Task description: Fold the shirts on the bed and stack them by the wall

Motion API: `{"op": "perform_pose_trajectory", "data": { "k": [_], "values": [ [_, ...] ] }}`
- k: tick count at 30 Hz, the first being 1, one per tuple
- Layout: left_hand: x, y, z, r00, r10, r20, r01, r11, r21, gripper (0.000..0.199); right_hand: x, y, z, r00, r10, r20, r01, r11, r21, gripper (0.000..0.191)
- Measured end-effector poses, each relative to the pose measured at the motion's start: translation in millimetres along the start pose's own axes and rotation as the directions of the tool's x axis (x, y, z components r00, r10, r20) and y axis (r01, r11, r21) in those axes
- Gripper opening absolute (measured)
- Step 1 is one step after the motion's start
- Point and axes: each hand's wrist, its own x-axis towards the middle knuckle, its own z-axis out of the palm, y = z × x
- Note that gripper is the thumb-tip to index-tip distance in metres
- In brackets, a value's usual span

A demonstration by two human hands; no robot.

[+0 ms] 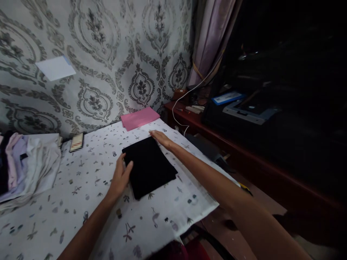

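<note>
A flat black rectangle that looks like folded cloth [149, 168] lies on the patterned white sheet [78, 195]. At its left edge is my left hand [121, 177], thumb apart from the fingers and resting by the border. My right hand [160, 139] lies along the far right corner with its fingers stretched out. Neither hand grips anything. Just beyond the black cloth lies a folded pink cloth [140, 118], close to the wall.
A pile of folded clothes [29, 166] sits at the left. Near the wall lies a small blurred card-like item [77, 142]. To the right, a dark red table [195, 117] holds papers and a blue-edged item [228, 98]. A white cable [175, 108] hangs over its edge.
</note>
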Motion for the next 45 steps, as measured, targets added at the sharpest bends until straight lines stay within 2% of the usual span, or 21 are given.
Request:
{"op": "perform_pose_trajectory", "data": {
  "k": [1,2,4,5,6,8,11,13,16,18,21,23,26,28,30,34,36,38,41,45],
  "values": [
    [-6.2,5.4,-6.2,0.989,-0.141,-0.049,0.131,0.977,-0.169,0.041,4.4,1.7,-5.5,1.0,0.005,0.011,-0.005,1.0,-0.009,0.054],
    [-12.6,11.5,-11.7,0.956,-0.287,-0.06,0.253,0.911,-0.327,0.034,9.0,2.4,-9.5,1.0,0.007,0.029,-0.006,0.999,-0.032,0.054],
    [-25.1,25.4,-19.9,0.859,-0.511,0.003,0.429,0.717,-0.549,0.018,18.8,0.1,-11.8,0.996,0.011,0.085,-0.004,0.996,-0.091,0.05],
    [-31.0,32.5,-22.2,0.818,-0.573,0.054,0.482,0.631,-0.608,0.012,23.9,-3.0,-10.4,0.992,0.013,0.124,0.003,0.992,-0.128,0.047],
    [-36.5,39.0,-23.3,0.789,-0.604,0.109,0.521,0.566,-0.639,0.009,29.0,-7.1,-7.6,0.986,0.012,0.169,0.016,0.986,-0.165,0.044],
    [-45.8,50.0,-21.8,0.763,-0.604,0.228,0.583,0.493,-0.645,0.007,39.1,-17.6,0.2,0.963,0.009,0.269,0.055,0.972,-0.227,0.039],
    [-55.1,60.4,-12.4,0.714,-0.591,0.377,0.675,0.435,-0.596,0.006,53.7,-34.5,12.2,0.913,0.015,0.407,0.112,0.951,-0.287,0.038],
    [-58.7,64.2,-3.0,0.688,-0.589,0.423,0.708,0.417,-0.57,0.015,63.4,-44.5,17.9,0.875,0.032,0.483,0.136,0.941,-0.309,0.041],
    [-61.0,66.0,10.0,0.703,-0.577,0.417,0.697,0.438,-0.568,0.028,76.0,-56.0,21.9,0.808,0.073,0.585,0.14,0.94,-0.311,0.047],
    [-60.2,64.8,12.7,0.694,-0.597,0.402,0.702,0.439,-0.561,0.026,80.6,-60.4,20.6,0.756,0.112,0.645,0.114,0.947,-0.299,0.048],
    [-54.1,59.6,0.6,0.672,-0.641,0.372,0.715,0.428,-0.553,0.021,78.2,-60.7,11.6,0.699,0.149,0.7,0.05,0.966,-0.255,0.045],
    [-47.0,54.3,-16.5,0.698,-0.642,0.317,0.678,0.451,-0.581,0.018,69.5,-56.2,3.0,0.689,0.14,0.711,0.014,0.978,-0.207,0.043],
    [-36.7,43.2,-41.8,0.747,-0.641,0.178,0.557,0.457,-0.694,0.017,48.6,-44.0,-6.9,0.71,0.096,0.698,-0.085,0.995,-0.05,0.042],
    [-33.6,33.7,-50.3,0.753,-0.647,0.119,0.492,0.433,-0.756,0.019,33.4,-34.0,-8.7,0.752,0.082,0.654,-0.207,0.972,0.116,0.041],
    [-33.4,23.5,-50.6,0.763,-0.624,0.166,0.51,0.426,-0.747,0.025,20.7,-24.4,-7.7,0.797,0.097,0.597,-0.3,0.92,0.251,0.041],
    [-24.7,10.6,-41.1,0.782,-0.55,0.293,0.584,0.481,-0.654,0.039,11.9,-11.5,-10.5,0.854,0.13,0.504,-0.356,0.852,0.383,0.038],
    [-6.3,12.7,-38.6,0.815,-0.512,0.271,0.547,0.524,-0.653,0.037,17.1,-8.7,-18.7,0.875,0.144,0.462,-0.365,0.822,0.436,0.036],
    [24.5,20.2,-38.2,0.853,-0.465,0.237,0.493,0.565,-0.662,0.034,29.3,-7.3,-30.1,0.9,0.166,0.402,-0.366,0.788,0.495,0.032],
    [88.9,33.5,-35.9,0.885,-0.43,0.176,0.435,0.633,-0.641,0.024,61.2,-3.4,-46.7,0.946,0.216,0.243,-0.318,0.771,0.551,0.022],
    [183.6,38.8,-22.4,0.903,-0.419,0.095,0.387,0.697,-0.604,0.012,122.8,11.5,-59.7,0.961,0.267,0.069,-0.265,0.827,0.496,0.013]
  ]
}}
